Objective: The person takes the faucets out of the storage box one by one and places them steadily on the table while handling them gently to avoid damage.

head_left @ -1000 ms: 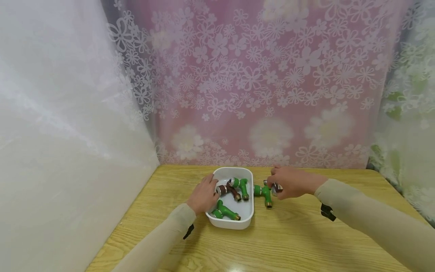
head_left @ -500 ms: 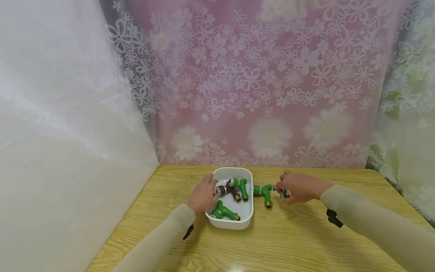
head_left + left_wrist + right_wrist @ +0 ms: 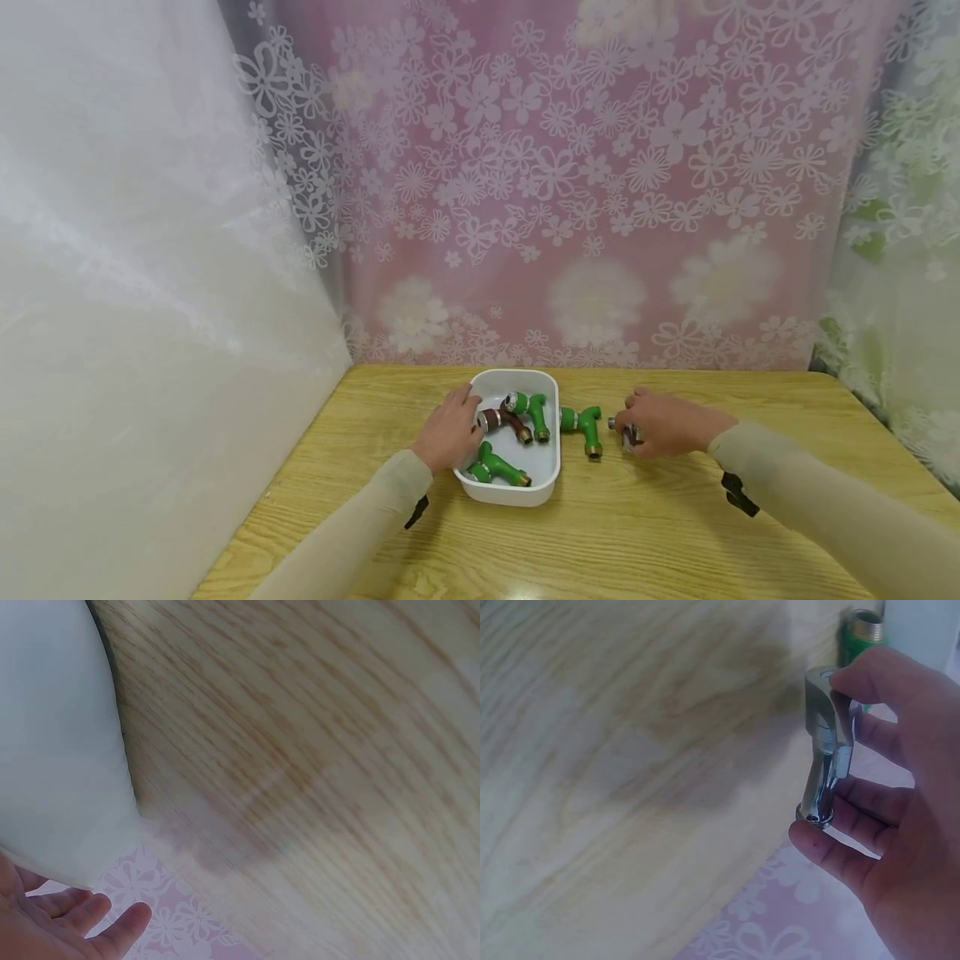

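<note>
In the head view a white plastic tray [image 3: 510, 497] holds two green taps [image 3: 504, 471] and a brown tap [image 3: 517, 427] with brass ends. My left hand [image 3: 447, 429] rests on its left rim, fingers loosely over the edge; in the left wrist view several fingertips [image 3: 129, 921] show beyond the wall. Just right of the tray, another green tap [image 3: 589, 427] lies on the table, its left end against or near the wall. My right hand [image 3: 663, 425] pinches a small chrome tap [image 3: 823, 750] between thumb and fingers, right of that green tap.
Everything stands on a wood-grain table [image 3: 480, 550]. A pink floral curtain [image 3: 600, 208] hangs behind the back edge. White sheeting [image 3: 165, 292] hangs along the left side, and a pale floral sheet [image 3: 900, 250] on the right.
My right hand has moved right and slightly nearer to me with the chrome tap, away from the green tap beside the tray. The left hand and the tray have stayed put.
</note>
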A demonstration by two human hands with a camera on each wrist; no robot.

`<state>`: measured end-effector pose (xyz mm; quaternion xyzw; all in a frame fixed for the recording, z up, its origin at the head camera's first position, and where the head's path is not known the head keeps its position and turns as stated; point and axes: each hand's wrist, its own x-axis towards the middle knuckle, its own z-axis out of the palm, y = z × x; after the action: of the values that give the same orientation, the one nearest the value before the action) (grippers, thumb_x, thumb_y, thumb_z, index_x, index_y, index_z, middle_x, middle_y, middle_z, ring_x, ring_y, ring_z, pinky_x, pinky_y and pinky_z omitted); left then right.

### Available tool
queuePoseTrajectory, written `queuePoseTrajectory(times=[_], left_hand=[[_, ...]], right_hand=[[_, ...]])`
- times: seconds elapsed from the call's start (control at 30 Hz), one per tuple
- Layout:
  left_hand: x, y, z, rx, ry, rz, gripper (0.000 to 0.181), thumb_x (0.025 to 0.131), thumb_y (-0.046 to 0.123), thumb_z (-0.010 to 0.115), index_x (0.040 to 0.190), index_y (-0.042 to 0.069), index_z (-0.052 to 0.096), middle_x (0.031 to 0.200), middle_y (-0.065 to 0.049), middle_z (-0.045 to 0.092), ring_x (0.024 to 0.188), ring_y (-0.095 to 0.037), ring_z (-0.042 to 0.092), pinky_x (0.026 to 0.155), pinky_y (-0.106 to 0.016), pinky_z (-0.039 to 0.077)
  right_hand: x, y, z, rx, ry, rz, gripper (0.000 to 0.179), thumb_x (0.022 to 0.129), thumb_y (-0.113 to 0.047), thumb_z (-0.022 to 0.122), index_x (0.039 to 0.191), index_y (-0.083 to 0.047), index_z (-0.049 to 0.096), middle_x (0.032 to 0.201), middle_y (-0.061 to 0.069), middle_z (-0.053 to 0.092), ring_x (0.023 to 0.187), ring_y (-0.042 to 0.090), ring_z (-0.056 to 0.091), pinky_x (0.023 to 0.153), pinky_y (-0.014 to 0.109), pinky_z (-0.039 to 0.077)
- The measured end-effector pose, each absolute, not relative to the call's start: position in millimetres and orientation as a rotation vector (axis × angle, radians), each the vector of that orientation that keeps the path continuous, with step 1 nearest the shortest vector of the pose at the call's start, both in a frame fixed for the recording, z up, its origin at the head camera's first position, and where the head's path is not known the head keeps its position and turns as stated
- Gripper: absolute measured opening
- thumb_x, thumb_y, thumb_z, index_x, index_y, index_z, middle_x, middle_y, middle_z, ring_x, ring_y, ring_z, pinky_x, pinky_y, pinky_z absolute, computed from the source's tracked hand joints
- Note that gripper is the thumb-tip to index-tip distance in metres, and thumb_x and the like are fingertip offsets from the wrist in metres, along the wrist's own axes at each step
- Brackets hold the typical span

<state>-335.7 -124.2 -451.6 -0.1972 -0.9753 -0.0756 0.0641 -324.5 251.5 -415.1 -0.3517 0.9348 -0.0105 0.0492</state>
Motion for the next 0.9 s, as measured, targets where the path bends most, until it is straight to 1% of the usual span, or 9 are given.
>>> queuePoseTrajectory(times=[0.07, 0.13, 0.17, 0.2, 0.3, 0.37, 0.4, 0.63, 0.9], left_hand=[[-335, -124, -452, -0.592, -2.947, -0.236, 0.051, 0.102, 0.031, 0.052, 0.145, 0.004, 0.049, 0.162, -0.018, 0.031, 0.148, -0.034, 0.033, 0.116, -0.05, 0.039], [-335, -123, -452, -0.592, -2.948, -0.241, 0.051, 0.102, 0.031, 0.052, 0.145, 0.004, 0.049, 0.162, -0.019, 0.031, 0.148, -0.034, 0.033, 0.116, -0.05, 0.038], [-335, -123, -452, -0.591, -2.947, -0.245, 0.051, 0.102, 0.03, 0.052, 0.145, 0.004, 0.049, 0.162, -0.019, 0.031, 0.148, -0.034, 0.033, 0.115, -0.05, 0.039], [-335, -123, -452, -0.59, -2.95, -0.243, 0.051, 0.102, 0.03, 0.052, 0.145, 0.004, 0.049, 0.162, -0.018, 0.03, 0.148, -0.034, 0.033, 0.116, -0.05, 0.039], [-335, -123, -452, -0.587, -2.951, -0.249, 0.05, 0.102, 0.029, 0.053, 0.145, 0.004, 0.049, 0.162, -0.019, 0.03, 0.148, -0.034, 0.033, 0.115, -0.051, 0.039], [-335, -123, -452, -0.585, -2.955, -0.25, 0.05, 0.102, 0.029, 0.054, 0.145, 0.004, 0.049, 0.162, -0.019, 0.03, 0.148, -0.034, 0.032, 0.116, -0.051, 0.038], [-335, -123, -452, -0.585, -2.956, -0.246, 0.05, 0.101, 0.029, 0.054, 0.145, 0.004, 0.049, 0.162, -0.019, 0.03, 0.148, -0.034, 0.032, 0.115, -0.051, 0.038], [-333, -124, -451, -0.602, -2.941, -0.248, 0.05, 0.101, 0.028, 0.055, 0.143, 0.002, 0.05, 0.161, -0.02, 0.031, 0.147, -0.035, 0.034, 0.114, -0.051, 0.04], [-334, -124, -451, -0.596, -2.944, -0.246, 0.051, 0.101, 0.027, 0.055, 0.145, 0.002, 0.049, 0.162, -0.019, 0.03, 0.148, -0.034, 0.033, 0.115, -0.051, 0.039]], right_hand=[[-325, 255, -420, -1.073, 2.852, -0.06, 0.019, 0.089, -0.023, 0.071, 0.108, -0.019, 0.072, 0.096, -0.004, 0.057, 0.088, 0.016, 0.051, 0.104, 0.055, 0.045], [-326, 258, -425, -1.063, 2.86, -0.087, 0.019, 0.089, -0.022, 0.071, 0.108, -0.019, 0.072, 0.098, -0.004, 0.059, 0.093, 0.018, 0.055, 0.114, 0.062, 0.034], [-327, 259, -427, -1.061, 2.863, -0.099, 0.019, 0.088, -0.022, 0.071, 0.108, -0.019, 0.072, 0.098, -0.004, 0.059, 0.094, 0.019, 0.055, 0.114, 0.061, 0.035], [-327, 261, -429, -1.056, 2.869, -0.1, 0.02, 0.088, -0.022, 0.071, 0.108, -0.02, 0.072, 0.099, -0.004, 0.059, 0.094, 0.019, 0.055, 0.11, 0.059, 0.04], [-328, 264, -434, -1.041, 2.88, -0.112, 0.022, 0.089, -0.023, 0.07, 0.11, -0.021, 0.071, 0.1, -0.004, 0.059, 0.092, 0.016, 0.053, 0.089, 0.047, 0.052], [-327, 265, -435, -1.029, 2.882, -0.124, 0.022, 0.089, -0.024, 0.069, 0.111, -0.022, 0.07, 0.101, -0.005, 0.06, 0.091, 0.014, 0.051, 0.076, 0.04, 0.05], [-327, 266, -436, -1.029, 2.884, -0.13, 0.023, 0.089, -0.025, 0.07, 0.112, -0.022, 0.07, 0.101, -0.004, 0.061, 0.091, 0.014, 0.051, 0.073, 0.038, 0.049], [-324, 267, -436, -1.029, 2.879, -0.166, 0.03, 0.094, -0.035, 0.069, 0.118, -0.017, 0.07, 0.107, -0.001, 0.066, 0.095, 0.017, 0.06, 0.08, 0.042, 0.055], [-321, 267, -434, -1.009, 2.881, -0.167, 0.029, 0.095, -0.034, 0.068, 0.119, -0.017, 0.069, 0.112, 0.003, 0.066, 0.101, 0.023, 0.06, 0.081, 0.045, 0.054]])
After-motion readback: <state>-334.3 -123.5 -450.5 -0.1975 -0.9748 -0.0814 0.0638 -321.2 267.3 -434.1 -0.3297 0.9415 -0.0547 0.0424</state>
